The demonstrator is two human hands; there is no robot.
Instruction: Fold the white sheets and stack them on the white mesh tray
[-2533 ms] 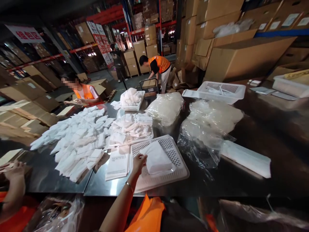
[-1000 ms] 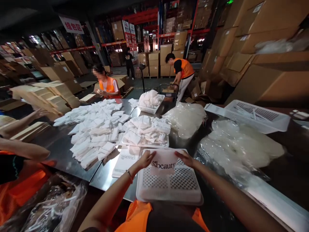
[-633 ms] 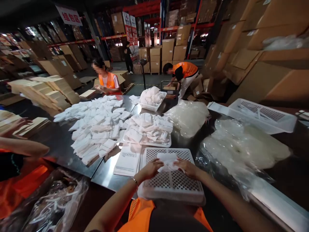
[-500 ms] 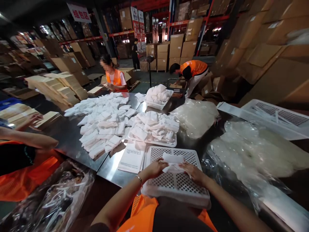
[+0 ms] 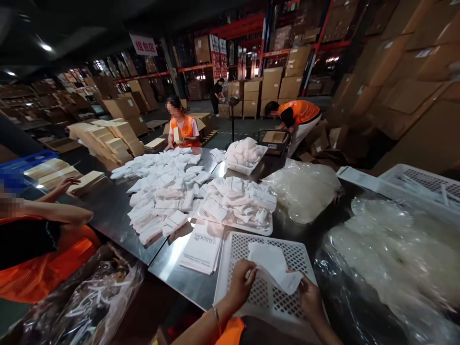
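Since a moment ago we've lifted the white bag (image 5: 273,266) off the perforated tray (image 5: 235,268), and now our left hand (image 5: 241,283) and right hand (image 5: 309,298) each pinch an edge, holding it half-folded just above the mesh. Across the steel table (image 5: 104,211), clear plastic sacks (image 5: 305,189) bulge with pale contents. Beyond them, a flat tray (image 5: 237,203) is heaped with folded white bags and a far basket (image 5: 246,154) is piled the same way.

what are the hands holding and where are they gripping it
A white cloth bag, held over the perforated tray: left hand pinches its near left edge, right hand its near right corner.
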